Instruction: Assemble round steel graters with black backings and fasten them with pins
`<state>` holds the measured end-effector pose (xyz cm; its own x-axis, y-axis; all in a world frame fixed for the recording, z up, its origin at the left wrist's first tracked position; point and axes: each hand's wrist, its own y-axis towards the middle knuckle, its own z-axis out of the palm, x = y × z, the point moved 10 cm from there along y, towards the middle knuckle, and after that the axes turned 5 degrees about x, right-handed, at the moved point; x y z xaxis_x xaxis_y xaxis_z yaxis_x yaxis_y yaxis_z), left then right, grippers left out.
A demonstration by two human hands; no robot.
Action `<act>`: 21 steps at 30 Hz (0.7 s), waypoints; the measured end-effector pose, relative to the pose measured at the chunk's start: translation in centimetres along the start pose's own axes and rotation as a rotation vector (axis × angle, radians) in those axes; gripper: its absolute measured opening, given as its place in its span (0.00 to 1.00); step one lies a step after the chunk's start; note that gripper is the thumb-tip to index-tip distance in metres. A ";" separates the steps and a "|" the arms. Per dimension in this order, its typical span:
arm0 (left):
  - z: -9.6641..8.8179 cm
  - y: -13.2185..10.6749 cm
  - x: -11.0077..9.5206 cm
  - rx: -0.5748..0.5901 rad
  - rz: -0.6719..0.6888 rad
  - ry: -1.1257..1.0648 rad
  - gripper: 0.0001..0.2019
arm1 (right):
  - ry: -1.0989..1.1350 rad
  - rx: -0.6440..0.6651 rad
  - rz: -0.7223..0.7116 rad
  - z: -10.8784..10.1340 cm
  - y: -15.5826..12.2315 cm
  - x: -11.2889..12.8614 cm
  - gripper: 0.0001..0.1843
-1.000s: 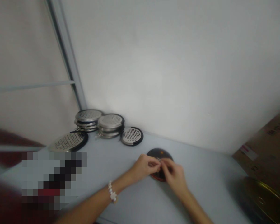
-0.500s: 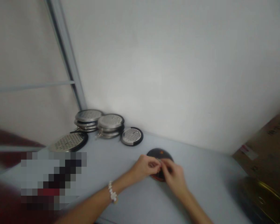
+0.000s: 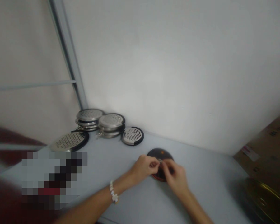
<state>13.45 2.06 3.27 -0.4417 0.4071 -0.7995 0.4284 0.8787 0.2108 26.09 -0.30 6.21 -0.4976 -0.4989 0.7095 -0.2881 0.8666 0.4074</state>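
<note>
- Watching the left hand pinch a small metal piece between its fingers, right over the dark round disc lying on the tabletop.
- The right hand curls in beside it, half closed; blur keeps me from telling whether it grips anything.
- Beyond the disc, I see two stacks of perforated steel discs and two single perforated discs, with neither hand on them.
- Right of the disc, open tabletop runs to a cardboard box and a brass-coloured tin.

The left wrist wears a white beaded bracelet.
</note>
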 end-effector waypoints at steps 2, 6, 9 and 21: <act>-0.1 0.0 -0.2 -0.011 0.020 0.080 0.08 | -0.023 -0.002 -0.014 -0.1 0.0 0.2 0.16; -0.5 -0.1 -0.5 -0.033 0.080 0.200 0.08 | -0.058 -0.003 -0.053 -0.2 0.0 0.5 0.15; -0.3 -0.2 -0.9 -0.025 0.156 0.318 0.08 | -0.108 -0.003 -0.112 0.0 -0.2 0.7 0.14; 0.9 -0.8 -2.7 -0.041 0.340 0.618 0.06 | -0.298 0.011 -0.297 0.9 -0.7 1.9 0.13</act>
<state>15.04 -0.01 4.77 -0.6603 0.7172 -0.2226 0.5976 0.6814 0.4227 24.58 -1.84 6.72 -0.6062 -0.7068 0.3646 -0.4621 0.6861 0.5619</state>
